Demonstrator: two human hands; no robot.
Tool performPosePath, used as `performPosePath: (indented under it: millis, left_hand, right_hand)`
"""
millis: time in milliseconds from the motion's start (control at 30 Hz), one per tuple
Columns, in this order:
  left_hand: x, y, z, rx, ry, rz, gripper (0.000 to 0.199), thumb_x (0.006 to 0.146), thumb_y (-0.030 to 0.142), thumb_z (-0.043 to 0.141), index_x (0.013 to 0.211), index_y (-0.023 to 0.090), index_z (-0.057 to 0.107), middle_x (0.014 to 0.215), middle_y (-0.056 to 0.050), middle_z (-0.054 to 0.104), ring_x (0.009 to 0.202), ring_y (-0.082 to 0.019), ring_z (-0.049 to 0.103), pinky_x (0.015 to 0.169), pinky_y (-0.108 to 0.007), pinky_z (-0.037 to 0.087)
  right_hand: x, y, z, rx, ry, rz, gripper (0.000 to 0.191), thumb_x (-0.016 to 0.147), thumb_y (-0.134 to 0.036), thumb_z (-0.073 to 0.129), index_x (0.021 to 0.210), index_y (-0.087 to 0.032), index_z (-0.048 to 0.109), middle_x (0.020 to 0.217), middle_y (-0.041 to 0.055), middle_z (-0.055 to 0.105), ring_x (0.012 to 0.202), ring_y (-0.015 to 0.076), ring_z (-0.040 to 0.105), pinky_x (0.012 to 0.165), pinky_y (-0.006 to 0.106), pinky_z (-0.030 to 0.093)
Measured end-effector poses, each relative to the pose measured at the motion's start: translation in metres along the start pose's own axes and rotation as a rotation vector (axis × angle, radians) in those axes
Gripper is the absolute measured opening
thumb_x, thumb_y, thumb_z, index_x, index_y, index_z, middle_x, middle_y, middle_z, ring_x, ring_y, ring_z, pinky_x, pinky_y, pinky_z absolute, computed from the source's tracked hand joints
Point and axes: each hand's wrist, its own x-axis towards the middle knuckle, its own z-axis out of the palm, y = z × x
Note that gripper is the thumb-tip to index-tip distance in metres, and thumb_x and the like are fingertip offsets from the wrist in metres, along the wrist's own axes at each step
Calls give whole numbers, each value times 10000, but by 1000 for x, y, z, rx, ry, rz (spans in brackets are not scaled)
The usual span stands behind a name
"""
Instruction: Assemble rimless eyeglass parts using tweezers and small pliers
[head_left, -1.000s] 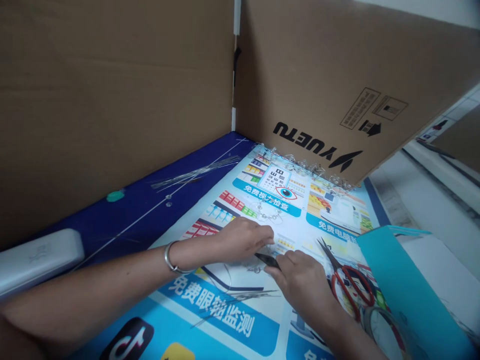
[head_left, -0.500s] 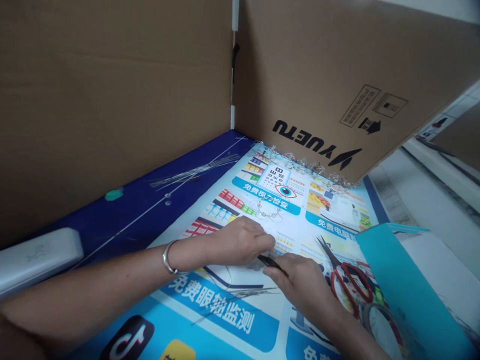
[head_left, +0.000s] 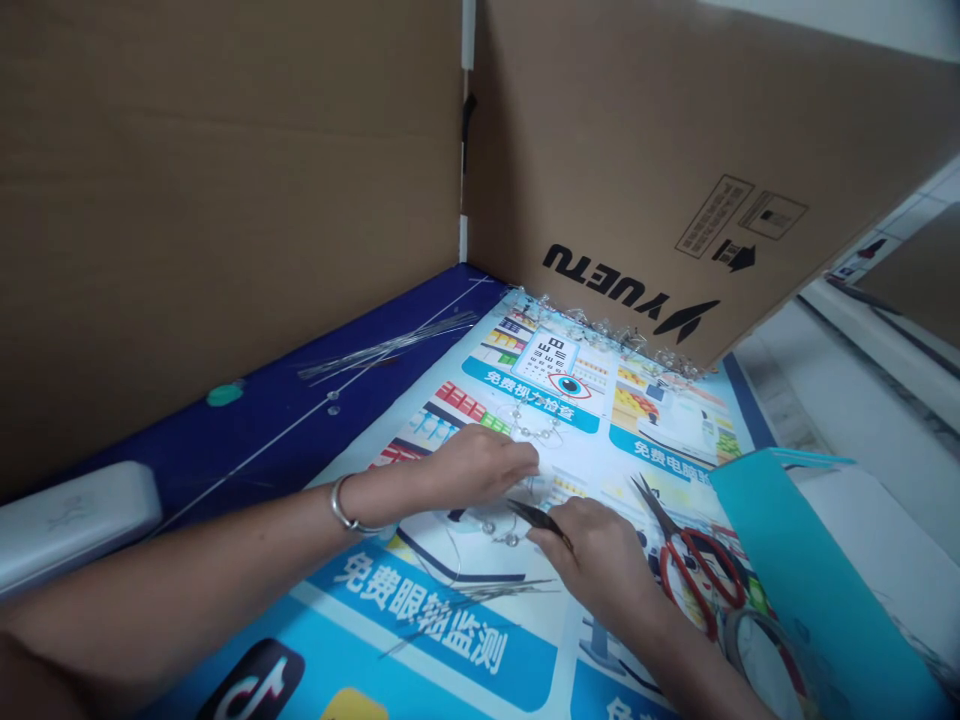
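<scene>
Right grip point(head_left: 596, 550) pinches black-nosed pliers point(head_left: 536, 518); left grip point(head_left: 480, 468), pressed together, sits just beside their tip; beaded wire chain point(head_left: 499, 530) lies just below it (keeping both grips close steadies the work).

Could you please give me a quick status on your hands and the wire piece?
Right hand holding black pliers; left hand beside beaded wire piece; red-handled scissors off to the right.
</scene>
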Motion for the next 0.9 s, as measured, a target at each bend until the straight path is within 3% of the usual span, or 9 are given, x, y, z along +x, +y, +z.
performPosePath:
  millis: [267, 367, 500, 733, 900]
  left_hand:
    - [3, -15, 0, -154, 16, -174, 274, 888, 328, 341, 851, 166, 559, 671, -5, 600, 596, -96, 543, 565, -189, 364]
    - [3, -16, 1, -162, 17, -203, 285, 888, 342, 341, 858, 166, 565, 679, -9, 603, 616, -103, 547, 574, -192, 364]
    - [4, -14, 0, -196, -8, -132, 267, 886, 345, 354, 882, 186, 568, 724, -1, 620, 647, -99, 554, 597, -189, 362]
    - [3, -3, -3, -168, -76, -75, 277, 879, 396, 352, 903, 190, 536, 699, 9, 609, 608, -99, 543, 556, -191, 344]
    - [2, -5, 4, -130, -55, -2, 258, 885, 365, 347, 878, 196, 542, 677, 10, 591, 610, -96, 534, 562, -192, 345]
  right_hand:
    - [8, 27, 17, 129, 222, -15, 276, 853, -418, 414, 851, -186, 565, 776, 45, 571, 773, 168, 505, 683, 261, 334]
    - [11, 29, 15, 231, 220, 12, 252, 854, -402, 420, 789, -195, 548, 749, 26, 561, 736, 149, 502, 648, 243, 336]
    - [12, 28, 9, 278, 187, 45, 282, 853, -404, 421, 687, -197, 516, 674, 1, 532, 662, 129, 486, 591, 231, 320]
    - [14, 29, 6, 252, 106, -10, 276, 851, -430, 412, 793, -219, 581, 702, 2, 553, 705, 140, 493, 604, 232, 328]
    - [14, 28, 4, 258, 96, -25, 304, 854, -442, 402, 792, -207, 584, 709, 7, 557, 709, 137, 494, 616, 235, 332]
